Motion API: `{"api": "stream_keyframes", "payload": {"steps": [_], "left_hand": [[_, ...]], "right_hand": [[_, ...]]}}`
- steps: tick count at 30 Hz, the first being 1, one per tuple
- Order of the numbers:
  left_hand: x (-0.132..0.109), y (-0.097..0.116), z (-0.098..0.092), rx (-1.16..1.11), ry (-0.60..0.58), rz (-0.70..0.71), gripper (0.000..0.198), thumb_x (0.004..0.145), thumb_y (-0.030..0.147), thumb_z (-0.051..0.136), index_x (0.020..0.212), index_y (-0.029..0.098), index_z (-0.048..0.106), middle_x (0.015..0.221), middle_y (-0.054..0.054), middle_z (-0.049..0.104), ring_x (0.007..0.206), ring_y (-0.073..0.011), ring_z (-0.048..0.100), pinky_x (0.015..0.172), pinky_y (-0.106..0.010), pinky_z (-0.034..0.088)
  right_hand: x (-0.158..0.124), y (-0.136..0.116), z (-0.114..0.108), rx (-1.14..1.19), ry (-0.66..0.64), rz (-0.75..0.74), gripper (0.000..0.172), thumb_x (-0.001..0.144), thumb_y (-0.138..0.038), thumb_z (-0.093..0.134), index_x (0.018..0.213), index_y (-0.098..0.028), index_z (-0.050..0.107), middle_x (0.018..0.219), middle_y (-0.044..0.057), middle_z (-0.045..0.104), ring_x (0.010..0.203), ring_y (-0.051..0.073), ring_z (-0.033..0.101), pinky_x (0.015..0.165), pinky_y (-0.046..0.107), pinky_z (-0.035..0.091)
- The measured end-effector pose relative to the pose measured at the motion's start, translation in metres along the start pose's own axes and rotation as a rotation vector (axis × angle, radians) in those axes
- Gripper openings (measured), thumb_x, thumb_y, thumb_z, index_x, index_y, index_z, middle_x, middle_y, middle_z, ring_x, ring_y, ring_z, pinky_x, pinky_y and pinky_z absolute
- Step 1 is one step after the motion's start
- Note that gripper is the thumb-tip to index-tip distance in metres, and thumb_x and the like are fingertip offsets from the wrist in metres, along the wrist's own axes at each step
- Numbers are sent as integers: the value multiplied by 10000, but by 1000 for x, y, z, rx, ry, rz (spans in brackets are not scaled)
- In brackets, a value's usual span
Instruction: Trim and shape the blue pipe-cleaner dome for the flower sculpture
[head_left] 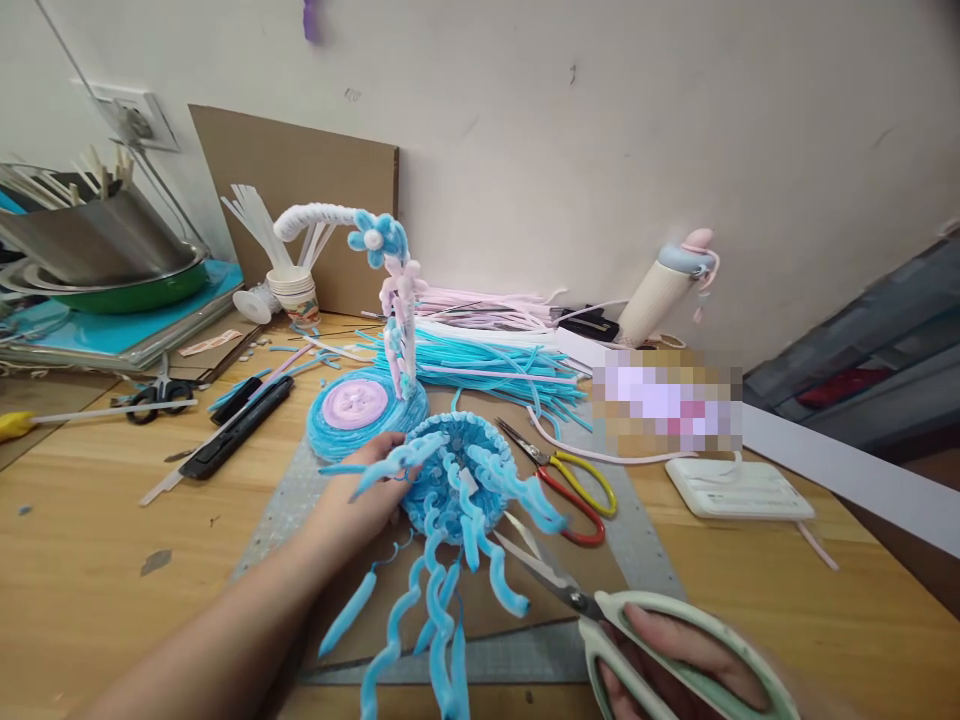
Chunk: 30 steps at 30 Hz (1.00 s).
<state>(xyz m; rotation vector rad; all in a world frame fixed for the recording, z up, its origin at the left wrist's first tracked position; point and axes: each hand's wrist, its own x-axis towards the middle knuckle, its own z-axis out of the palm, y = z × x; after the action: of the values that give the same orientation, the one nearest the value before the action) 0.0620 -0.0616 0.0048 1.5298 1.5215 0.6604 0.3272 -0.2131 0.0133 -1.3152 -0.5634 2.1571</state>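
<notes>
My left hand (367, 500) grips the side of a blue pipe-cleaner jellyfish (457, 455), its round hollow underside tilted toward me. Wavy blue tentacles (435, 600) hang from it, some dangling down and others spreading sideways. In my right hand (675, 650) are pale green-handled scissors (697, 625), fingers through the loops. Their blades are parted and point at the jellyfish's lower right edge, close to a tentacle; whether they touch it I cannot tell. Behind the jellyfish stands a blue round base with a pink centre (355, 405) and an upright flowered stem (409, 330) curving left.
Red-and-yellow-handled scissors (577, 490) lie to the right on a grey cutting mat (637, 545). Bundled blue pipe cleaners (487, 365) lie behind. A black cutter (240, 430) and black scissors (161, 395) are at left. A white device (739, 490) and a bottle (660, 285) stand at right.
</notes>
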Motion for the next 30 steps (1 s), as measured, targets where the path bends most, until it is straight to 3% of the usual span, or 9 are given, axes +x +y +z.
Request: {"api": "stream_keyframes", "payload": {"steps": [5,7,10,13,14,18,23,26,30], "left_hand": [[-2,-2,-16,-61,-31,104,387,697,433,673,1028,243,611,928,-24,706,742,-209,662,614,-289,511],[-10,-1,-26,-75,14,77,417,711,454,667,1054,233,582,897,-28,694,710,-201,643,594,-289,495],[-37,3,-35,-107,271,82,344,766,443,629,1034,235,568,745,3,642,633,-172,585,535,-267,443],[-73,8,-34,-121,589,308,138,776,272,636,908,256,596,848,7,624,739,-162,580,625,-272,458],[-83,10,-32,-70,574,430,110,792,206,600,882,269,601,887,9,622,821,-173,584,704,-293,464],[-105,27,-29,313,138,909,343,779,107,487,1006,329,617,956,19,693,962,-207,592,913,-379,404],[-87,52,-42,483,-362,884,283,843,172,366,928,261,621,930,-5,695,899,-191,608,925,-358,398],[-71,57,-44,625,-441,757,275,903,226,358,880,245,631,788,-6,660,755,-172,596,737,-301,446],[-58,58,-28,790,-296,650,271,916,278,384,901,230,651,720,-14,644,676,-187,584,618,-298,418]], "right_hand": [[3,-10,14,-125,5,-33,484,753,-629,606,771,-146,572,502,2,608,357,42,467,331,101,281],[5,-11,16,-141,-6,-42,490,750,-630,608,779,-144,552,488,-4,600,348,41,466,328,100,288],[12,-8,13,-155,-45,-31,521,732,-650,608,777,-133,559,483,4,599,336,43,459,317,106,301],[20,-6,11,-194,-64,31,565,711,-695,581,757,-132,565,482,20,604,340,65,490,302,117,321],[23,-6,11,-201,-65,47,569,710,-702,574,753,-134,563,485,20,605,340,69,497,299,120,330],[29,-7,15,-203,-80,22,549,753,-674,551,748,-126,563,503,27,610,328,66,501,297,118,344],[25,-4,17,-185,-83,-2,502,804,-620,538,776,-121,584,513,29,625,332,59,509,308,109,343],[18,-3,16,-141,-21,31,484,800,-610,559,760,-128,582,494,17,614,337,43,493,314,92,322],[10,-6,14,-139,-29,23,494,778,-617,584,770,-123,595,506,42,637,345,57,517,316,101,331]]}}
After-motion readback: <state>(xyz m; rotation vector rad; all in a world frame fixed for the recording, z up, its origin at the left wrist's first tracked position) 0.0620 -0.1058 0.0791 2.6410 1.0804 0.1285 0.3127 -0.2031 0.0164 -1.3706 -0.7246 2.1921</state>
